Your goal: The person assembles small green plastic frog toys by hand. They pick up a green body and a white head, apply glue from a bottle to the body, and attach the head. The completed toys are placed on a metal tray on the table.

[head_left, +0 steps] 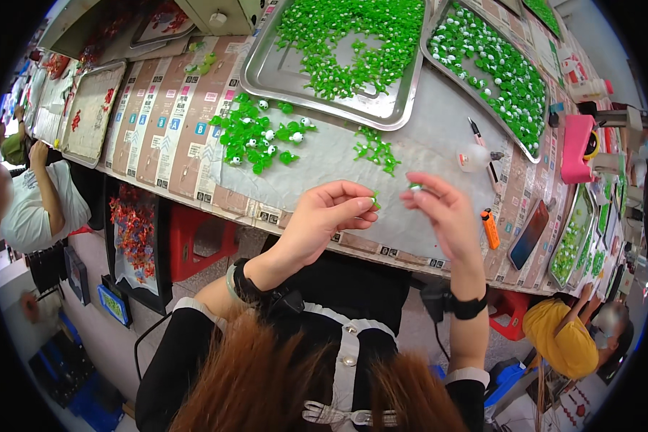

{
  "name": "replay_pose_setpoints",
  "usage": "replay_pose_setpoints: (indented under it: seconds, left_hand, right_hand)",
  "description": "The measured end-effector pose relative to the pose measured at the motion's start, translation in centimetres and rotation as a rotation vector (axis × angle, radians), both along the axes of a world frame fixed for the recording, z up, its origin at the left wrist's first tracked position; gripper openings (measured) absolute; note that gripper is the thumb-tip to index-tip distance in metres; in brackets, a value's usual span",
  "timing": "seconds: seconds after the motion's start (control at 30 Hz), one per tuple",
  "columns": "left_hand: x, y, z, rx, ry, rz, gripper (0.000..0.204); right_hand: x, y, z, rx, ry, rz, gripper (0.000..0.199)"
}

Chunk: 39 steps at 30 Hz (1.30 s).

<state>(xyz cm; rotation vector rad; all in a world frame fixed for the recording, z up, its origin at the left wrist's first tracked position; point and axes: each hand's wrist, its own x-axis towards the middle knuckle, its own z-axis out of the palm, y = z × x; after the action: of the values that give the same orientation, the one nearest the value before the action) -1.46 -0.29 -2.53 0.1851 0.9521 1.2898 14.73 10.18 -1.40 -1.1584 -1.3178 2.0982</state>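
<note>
Over the front of the paper-covered table, my left hand [335, 210] pinches a small green plastic piece [375, 199] between thumb and fingers. Just right of it, my right hand [443, 212] holds a small green-and-white piece [415, 187] at its fingertips. The two pieces are apart. Beyond my hands lies a small cluster of green plastic parts [376, 150]. To the left is a heap of green figures with white, ball-like parts [255, 137].
A metal tray [399, 115] of small green parts stands at the back, and another tray [533, 151] of green-and-white pieces at right. Nearby are a clear bottle [474, 157], a pen [475, 129], an orange cutter [490, 229] and a phone [528, 235]. People sit at both sides.
</note>
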Motion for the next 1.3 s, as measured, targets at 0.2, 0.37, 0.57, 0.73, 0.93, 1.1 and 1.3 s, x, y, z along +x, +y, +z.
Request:
replay_pose_setpoints:
  seconds: [0.2, 0.37, 0.57, 0.73, 0.93, 1.1, 1.3]
  left_hand:
    - [0.9, 0.1, 0.4, 0.064, 0.191, -0.06, 0.016]
    - [1.4, 0.0, 0.7, 0.078, 0.332, -0.126, 0.018]
    - [1.7, -0.1, 1.2, 0.113, 0.425, -0.132, 0.018]
    - [1.9, 0.0, 1.5, 0.157, 0.592, -0.132, 0.015]
    - [1.5, 0.1, 1.9, 0.249, 0.853, -0.204, 0.012]
    - [1.3, 0.1, 2.6, 0.263, 0.776, -0.23, 0.013]
    - [1.8, 0.1, 2.7, 0.365, 0.791, -0.141, 0.016]
  right_hand:
    - [0.5, -3.2, 0.6, -0.24, 0.195, -0.145, 0.02]
    - [0.4, -4.1, 0.7, -0.2, 0.211, -0.199, 0.018]
    - [0.5, -4.5, 0.5, -0.029, 0.112, -0.186, 0.016]
    - [0.6, -4.6, 0.9, 0.037, 0.045, -0.174, 0.014]
    - [0.6, -5.0, 1.0, 0.146, 0.015, -0.162, 0.01]
    - [0.5, -5.6, 0.7, 0.134, 0.116, -0.237, 0.011]
    - [0.2, -6.4, 1.2, 0.138, 0.14, -0.359, 0.012]
